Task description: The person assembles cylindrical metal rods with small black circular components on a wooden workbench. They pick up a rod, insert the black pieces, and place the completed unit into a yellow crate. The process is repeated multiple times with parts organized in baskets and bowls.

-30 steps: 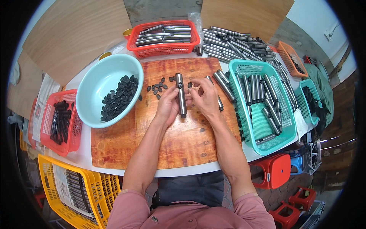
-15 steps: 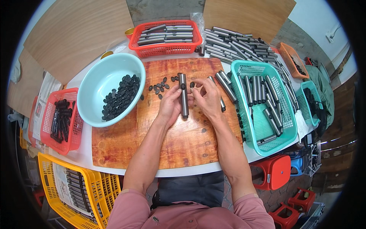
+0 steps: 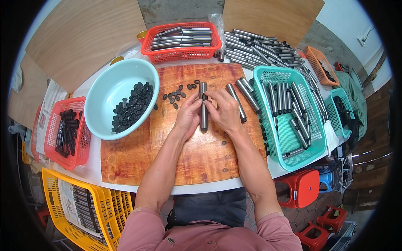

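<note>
Both hands held one metal tube (image 3: 203, 106) upright on the wooden bench (image 3: 201, 159); the left hand (image 3: 187, 116) kept its grip on the shaft while the right hand (image 3: 225, 109) had shifted up toward the top end, beside loose black caps (image 3: 178, 95).

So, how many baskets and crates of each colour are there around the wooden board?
Red plastic baskets: 2
Teal plastic baskets: 2
Orange plastic basket: 1
Yellow plastic crate: 1
Total: 6
</note>
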Tool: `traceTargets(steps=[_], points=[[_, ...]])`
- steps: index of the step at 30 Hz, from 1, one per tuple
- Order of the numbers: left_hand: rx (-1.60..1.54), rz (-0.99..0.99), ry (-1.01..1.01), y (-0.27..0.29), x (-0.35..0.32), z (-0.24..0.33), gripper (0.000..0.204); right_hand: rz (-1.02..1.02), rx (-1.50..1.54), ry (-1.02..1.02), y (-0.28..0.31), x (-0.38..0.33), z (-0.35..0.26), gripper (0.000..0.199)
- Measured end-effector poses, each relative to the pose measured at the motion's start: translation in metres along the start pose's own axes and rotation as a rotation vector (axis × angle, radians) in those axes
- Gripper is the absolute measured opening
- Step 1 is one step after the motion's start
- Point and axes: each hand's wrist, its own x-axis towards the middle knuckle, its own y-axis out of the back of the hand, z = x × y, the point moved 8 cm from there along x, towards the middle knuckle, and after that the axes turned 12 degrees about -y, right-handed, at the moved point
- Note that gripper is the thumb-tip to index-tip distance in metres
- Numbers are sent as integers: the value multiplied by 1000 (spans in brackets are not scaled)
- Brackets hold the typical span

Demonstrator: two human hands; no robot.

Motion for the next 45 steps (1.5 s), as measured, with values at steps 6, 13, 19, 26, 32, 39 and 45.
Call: traceTargets(steps=[6,13,19,26,32,39,45], points=[[28,-16,-11,-1,0,0,37,51,-85,69,5,-1,-8,21],[58,3,-27,4,1,-1,25,45,-75,123,-1,-5,-18,24],[94,-89,59,0,-6,-3,29,-41,437,-293,-8,1,23,35],[140,-132,206,-10,-16,-14,34,-279,794,-670,-31,-5,50,45],[101,-112,303,-5,-21,-17,35,-300,779,-675,-36,-7,56,50],[188,-146,216,-6,-19,-11,39,-331,848,-672,-32,-5,47,51],[275,-110,144,-14,-17,-8,42,-262,1017,-642,-24,-1,42,51]])
